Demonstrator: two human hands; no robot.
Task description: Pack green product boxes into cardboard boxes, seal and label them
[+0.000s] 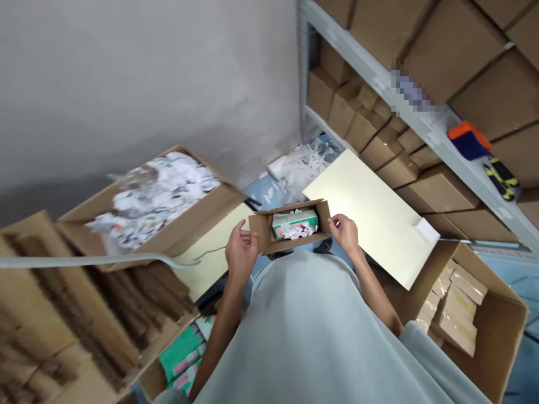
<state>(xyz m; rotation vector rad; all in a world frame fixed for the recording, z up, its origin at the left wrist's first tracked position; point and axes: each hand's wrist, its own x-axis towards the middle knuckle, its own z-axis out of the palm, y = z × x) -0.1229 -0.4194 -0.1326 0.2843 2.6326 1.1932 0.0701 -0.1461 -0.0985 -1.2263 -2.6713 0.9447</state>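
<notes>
A small open cardboard box (pixel 261 233) stands in front of me, its end flaps folded outward. Inside lie a green-and-pink carton (pixel 310 216) and crumpled printed paper (pixel 300 230). My left hand (pixel 242 252) is beside the left flap, fingers loosely bent and thumb apart from the index finger, the thumb close to or touching the flap. At the opposite end, my right hand (pixel 345 233) pinches the edge of the right flap between thumb and fingers.
To the left, a large carton (pixel 191 224) holds shredded paper (pixel 164 191), with flattened cardboard (pixel 63 292) nearer me. Pale boards (pixel 370 207) lie ahead. A metal shelf (pixel 421 120) stacked with brown boxes rises at right, above an open carton (pixel 501 331) of small taped boxes (pixel 457 314).
</notes>
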